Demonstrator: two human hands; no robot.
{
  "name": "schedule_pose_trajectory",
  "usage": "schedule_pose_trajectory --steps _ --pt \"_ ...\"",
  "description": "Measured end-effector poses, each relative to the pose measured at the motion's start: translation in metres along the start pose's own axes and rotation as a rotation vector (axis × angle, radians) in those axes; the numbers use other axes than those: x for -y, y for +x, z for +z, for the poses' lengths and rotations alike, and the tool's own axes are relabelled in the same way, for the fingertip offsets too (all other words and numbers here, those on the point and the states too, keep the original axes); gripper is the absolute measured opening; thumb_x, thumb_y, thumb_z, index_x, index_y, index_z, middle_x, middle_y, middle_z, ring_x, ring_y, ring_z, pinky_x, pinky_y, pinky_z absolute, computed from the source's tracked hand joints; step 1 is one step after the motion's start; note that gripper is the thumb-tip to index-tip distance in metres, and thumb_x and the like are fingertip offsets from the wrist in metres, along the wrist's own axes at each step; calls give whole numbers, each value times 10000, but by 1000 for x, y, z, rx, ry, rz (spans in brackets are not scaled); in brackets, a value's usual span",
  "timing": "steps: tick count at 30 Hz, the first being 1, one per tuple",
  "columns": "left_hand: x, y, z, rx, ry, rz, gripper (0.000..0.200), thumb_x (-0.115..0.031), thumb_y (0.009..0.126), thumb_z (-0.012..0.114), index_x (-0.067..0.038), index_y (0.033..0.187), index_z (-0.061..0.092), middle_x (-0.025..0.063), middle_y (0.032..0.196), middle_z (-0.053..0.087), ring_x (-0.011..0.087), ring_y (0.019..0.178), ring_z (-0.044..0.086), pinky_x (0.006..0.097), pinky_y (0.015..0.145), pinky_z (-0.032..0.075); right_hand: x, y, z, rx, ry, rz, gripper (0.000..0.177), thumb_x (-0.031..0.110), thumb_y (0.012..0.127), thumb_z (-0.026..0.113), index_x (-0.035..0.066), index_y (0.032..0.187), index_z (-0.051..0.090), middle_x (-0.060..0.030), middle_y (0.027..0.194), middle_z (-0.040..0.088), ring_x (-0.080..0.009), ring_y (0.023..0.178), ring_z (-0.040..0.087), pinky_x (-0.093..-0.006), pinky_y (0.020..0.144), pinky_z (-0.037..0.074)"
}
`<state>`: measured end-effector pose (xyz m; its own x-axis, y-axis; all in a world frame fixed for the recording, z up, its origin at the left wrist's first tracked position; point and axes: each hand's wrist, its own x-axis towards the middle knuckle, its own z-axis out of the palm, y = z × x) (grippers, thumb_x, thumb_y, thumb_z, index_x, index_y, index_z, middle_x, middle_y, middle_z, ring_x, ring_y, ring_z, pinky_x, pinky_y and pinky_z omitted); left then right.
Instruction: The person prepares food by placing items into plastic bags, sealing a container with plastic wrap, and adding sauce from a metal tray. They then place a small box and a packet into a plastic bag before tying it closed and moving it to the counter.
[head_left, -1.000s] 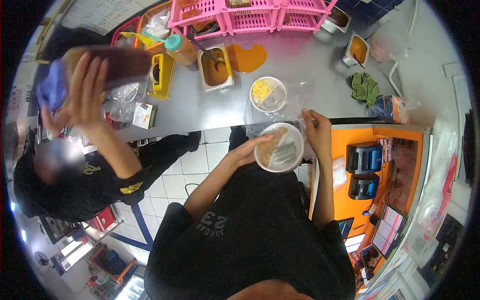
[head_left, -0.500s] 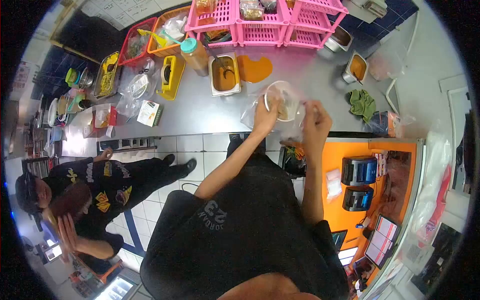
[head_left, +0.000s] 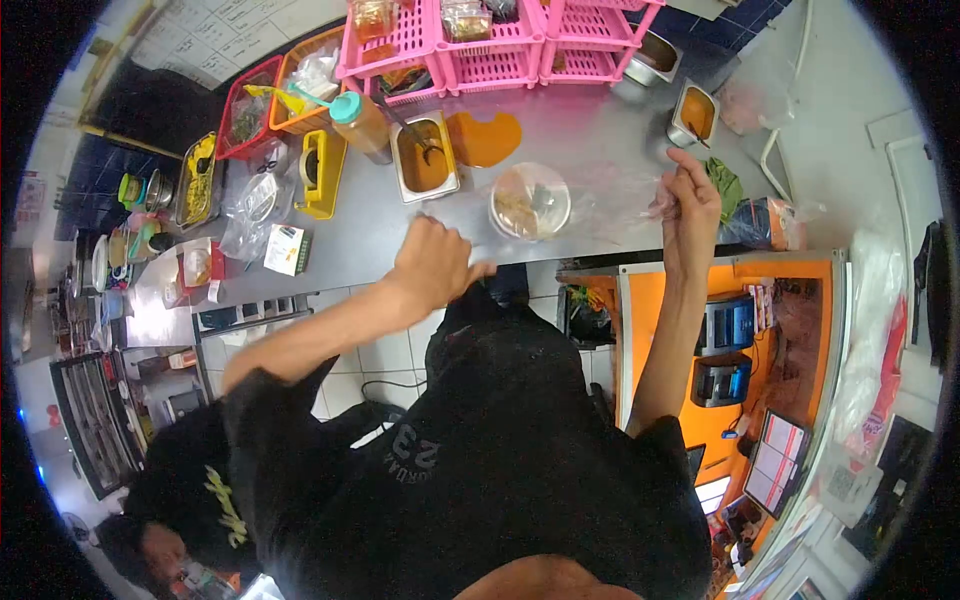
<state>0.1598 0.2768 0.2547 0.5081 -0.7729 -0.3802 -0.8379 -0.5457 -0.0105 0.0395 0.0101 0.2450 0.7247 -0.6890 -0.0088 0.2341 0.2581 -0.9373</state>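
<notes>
A round tub (head_left: 530, 203) with a white rim and pale brown contents rests on the steel table, inside or under a clear plastic bag (head_left: 620, 200). At its right, my right hand (head_left: 690, 205) pinches the gathered end of the bag, stretching the film sideways. My left hand (head_left: 432, 262) is closed at the table's front edge, left of the tub, its thumb sticking out. Whether film is caught in its curled fingers cannot be made out. Behind the tub stands a steel pan (head_left: 424, 160) of orange-brown sauce with a ladle in it.
An orange puddle (head_left: 485, 138) lies beside the pan. Left of it are a turquoise-capped bottle (head_left: 360, 125) and a yellow tape dispenser (head_left: 322, 175). Pink baskets (head_left: 490, 65) line the back. A smaller sauce pan (head_left: 692, 115) and green cloth (head_left: 724, 188) sit right. Another person (head_left: 190, 500) is lower left.
My left hand has let go of the tub and moved left and toward me. My right hand has drawn the bag to the right. The tub now rests on the table; the other person has shifted.
</notes>
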Motion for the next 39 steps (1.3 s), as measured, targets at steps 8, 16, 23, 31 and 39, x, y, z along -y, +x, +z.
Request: schedule_pose_trajectory --steps 8,16,23,31,39 --pt "11 18 -60 -80 613 550 154 -263 807 630 -122 790 688 15 730 633 207 941 579 465 964 341 -11 -27 47 305 -158 28 511 -14 741 703 57 1216 529 -30 1116 521 -127 974 506 -279 848 470" --pt "21 34 -31 -406 -330 765 152 -148 768 678 -68 886 624 35 931 596 236 951 537 398 897 408 -80 -41 94 516 -499 -61 400 -21 663 668 2 1043 544 -140 950 577 -245 931 596 -339 830 469" --pt "69 30 10 -664 -987 256 202 -74 793 668 -48 990 634 103 978 624 302 893 588 410 807 470 -23 -17 67 106 -569 -13 196 -108 690 623 31 804 544 -1 780 510 -94 741 500 -226 681 423" --pt "166 26 87 -355 -834 -70 150 -181 840 637 -83 954 643 89 958 673 298 899 633 414 792 497 30 28 32 -337 -840 -189 205 -75 724 626 57 871 570 -53 1054 609 -156 921 597 -270 750 510" --pt "262 -60 139 -249 -800 -636 191 -207 830 681 -75 966 657 116 966 681 274 851 665 388 759 523 -4 21 30 -193 -764 -55 124 52 836 654 89 863 538 -54 1340 525 -152 928 520 -283 849 431"
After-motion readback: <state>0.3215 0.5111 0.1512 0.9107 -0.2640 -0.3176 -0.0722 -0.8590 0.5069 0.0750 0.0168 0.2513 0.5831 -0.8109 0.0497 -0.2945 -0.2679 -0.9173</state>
